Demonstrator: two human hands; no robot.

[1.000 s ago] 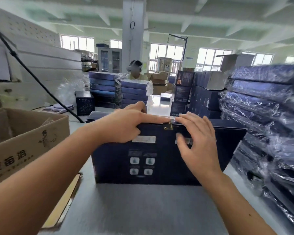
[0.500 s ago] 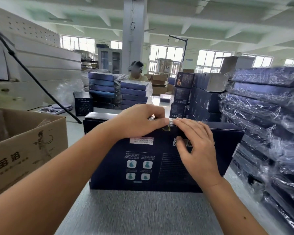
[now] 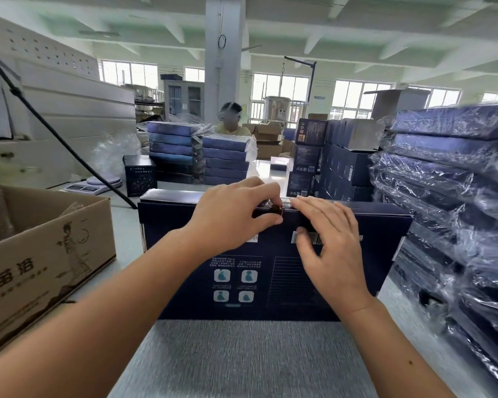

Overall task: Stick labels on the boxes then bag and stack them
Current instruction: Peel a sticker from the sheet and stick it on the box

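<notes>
The grey table [image 3: 242, 360] runs from the near edge towards the back of the room. On its right side rises a tall stack of bagged boxes [image 3: 454, 196], dark blue under crinkled clear film, reaching above the level of the hands. At the left stands an open brown carton [image 3: 41, 254] with a printed figure on its side. Further back are two lower stacks of blue boxes [image 3: 170, 150] (some of them in film as well), and near these a small black box [image 3: 140, 175] beside a white scale [image 3: 95, 185].

In the middle of the table, between the carton and the bagged stack, the task's box [image 3: 184, 282] stands on its long edge, its printed face with four small icons turned to the camera. It is not in any bag.

The left hand [image 3: 230, 219] reaches over the box's upper edge with curled fingers: forefinger on top and thumb on the front face pinch a small dark label [image 3: 276, 209] that sits right on that edge. The right hand [image 3: 334, 242] lies just beside it, its fingers straight and flat across the same edge, gripping nothing, while its thumb rests on a barcode sticker [image 3: 314, 238] on the front face.
</notes>
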